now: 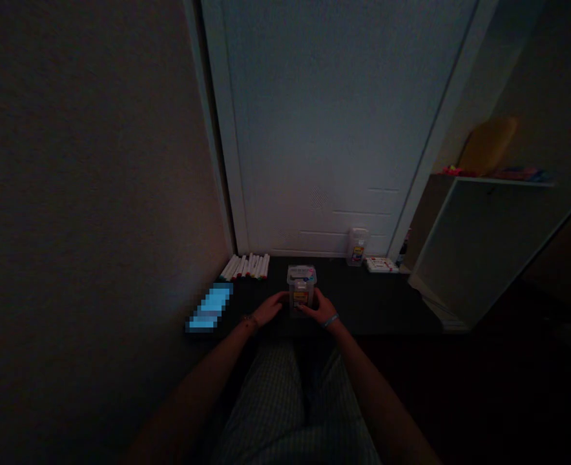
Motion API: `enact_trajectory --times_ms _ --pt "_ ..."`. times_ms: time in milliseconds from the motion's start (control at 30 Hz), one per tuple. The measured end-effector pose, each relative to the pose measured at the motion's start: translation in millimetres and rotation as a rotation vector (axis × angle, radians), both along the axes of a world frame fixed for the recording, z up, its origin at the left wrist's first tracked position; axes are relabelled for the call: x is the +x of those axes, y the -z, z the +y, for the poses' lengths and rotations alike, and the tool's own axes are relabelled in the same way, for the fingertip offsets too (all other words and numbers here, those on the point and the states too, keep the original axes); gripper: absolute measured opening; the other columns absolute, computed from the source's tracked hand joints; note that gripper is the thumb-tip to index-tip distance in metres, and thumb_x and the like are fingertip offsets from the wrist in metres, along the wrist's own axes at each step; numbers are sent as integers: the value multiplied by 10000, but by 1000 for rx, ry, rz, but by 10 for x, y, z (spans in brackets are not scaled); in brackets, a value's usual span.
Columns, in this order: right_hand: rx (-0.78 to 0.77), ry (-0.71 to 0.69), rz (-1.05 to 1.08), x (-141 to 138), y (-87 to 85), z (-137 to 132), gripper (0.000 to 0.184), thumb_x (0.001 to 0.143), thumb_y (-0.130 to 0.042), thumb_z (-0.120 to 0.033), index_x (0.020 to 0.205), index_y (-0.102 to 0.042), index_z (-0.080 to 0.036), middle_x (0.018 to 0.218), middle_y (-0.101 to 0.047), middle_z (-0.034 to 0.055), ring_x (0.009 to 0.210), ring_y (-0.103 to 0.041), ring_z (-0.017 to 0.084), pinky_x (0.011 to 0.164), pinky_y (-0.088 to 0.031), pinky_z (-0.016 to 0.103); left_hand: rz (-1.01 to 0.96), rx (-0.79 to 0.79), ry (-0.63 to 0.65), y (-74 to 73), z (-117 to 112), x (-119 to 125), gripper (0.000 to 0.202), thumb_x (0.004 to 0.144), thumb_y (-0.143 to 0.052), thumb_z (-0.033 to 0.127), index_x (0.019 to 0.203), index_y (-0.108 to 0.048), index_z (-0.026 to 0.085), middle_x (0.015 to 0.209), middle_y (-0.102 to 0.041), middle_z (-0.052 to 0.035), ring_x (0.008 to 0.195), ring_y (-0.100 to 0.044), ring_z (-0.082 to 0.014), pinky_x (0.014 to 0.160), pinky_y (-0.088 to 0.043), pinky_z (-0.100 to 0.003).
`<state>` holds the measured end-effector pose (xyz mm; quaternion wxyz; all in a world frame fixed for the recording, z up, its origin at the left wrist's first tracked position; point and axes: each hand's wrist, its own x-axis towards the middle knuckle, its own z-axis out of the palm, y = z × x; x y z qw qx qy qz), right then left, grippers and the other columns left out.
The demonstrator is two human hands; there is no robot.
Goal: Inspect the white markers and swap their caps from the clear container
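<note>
Fingers [280,299] of the left hand [267,311] and right hand [323,312] clasp the box [301,284] from both sides, upright on the floor [363,300] before the door [334,129]; even pressure, low on its walls, should best guard against tipping.
</note>
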<state>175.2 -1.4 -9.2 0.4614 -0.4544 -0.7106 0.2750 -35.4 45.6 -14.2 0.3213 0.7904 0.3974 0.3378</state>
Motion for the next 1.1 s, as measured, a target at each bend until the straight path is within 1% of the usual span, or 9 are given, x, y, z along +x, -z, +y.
enact_trajectory --times_ms 200,367,500,633,700,767,900,1000,1100 --pt "-9 3 -24 19 -53 -51 497 673 -663 -440 1078 -454 -239 1017 -618 24 889 -603 172 742 -476 284 83 113 -100 -85 183 -151 399 695 -475 120 1083 -561 157 1188 -553 -73 1167 -440 -229 1063 -255 -415" --pt "-21 51 -91 21 -33 -30 513 666 -666 -468 1075 -460 -237 1001 -613 32 874 -591 181 730 -459 287 115 153 -122 -89 119 -85 320 798 -440 241 1100 -534 185 1141 -578 -55 1083 -508 -197 980 -371 -352" --pt "-12 71 -131 4 -4 13 555 657 -668 -492 1104 -453 -243 1012 -609 36 886 -583 193 736 -451 295 122 247 -207 -154 132 -65 305 834 -410 284 1101 -519 184 1163 -548 -69 1116 -466 -201 1005 -324 -353" --pt "2 66 -142 -6 15 44 562 669 -657 -492 1135 -446 -259 1033 -601 33 917 -575 200 766 -448 308 437 387 -465 -378 444 -132 291 831 -418 313 1064 -537 184 1130 -550 -94 1085 -463 -244 962 -323 -381" --pt "6 64 -148 -4 33 57 577 668 -660 -490 1152 -443 -263 1041 -597 37 936 -569 211 784 -448 321 562 394 -565 -488 652 -181 313 814 -445 338 1063 -539 174 1118 -548 -124 1084 -453 -285 927 -328 -410" --pt "2 59 -140 0 57 71 591 661 -667 -485 1161 -444 -263 1049 -597 45 936 -571 220 788 -452 331 608 381 -619 -558 842 -226 364 794 -469 357 1092 -525 156 1129 -537 -159 1101 -429 -324 901 -324 -444" --pt "4 56 -118 5 107 97 633 647 -681 -476 1191 -440 -258 1075 -591 63 965 -564 243 798 -454 346 700 336 -690 -572 1104 -292 373 768 -489 375 1017 -574 110 1067 -559 -210 1061 -450 -359 849 -333 -481" --pt "3 70 -123 10 129 106 644 645 -680 -478 1201 -443 -256 1067 -593 70 954 -566 251 791 -457 354 755 303 -697 -532 1201 -318 300 737 -518 364 881 -628 124 1045 -576 -199 1063 -451 -352 850 -338 -470" --pt "-3 75 -134 16 133 110 649 641 -679 -485 1204 -449 -258 1053 -595 71 947 -566 256 787 -456 355 778 275 -697 -492 1247 -328 261 723 -525 343 814 -648 131 1043 -582 -192 1075 -447 -348 842 -350 -457"
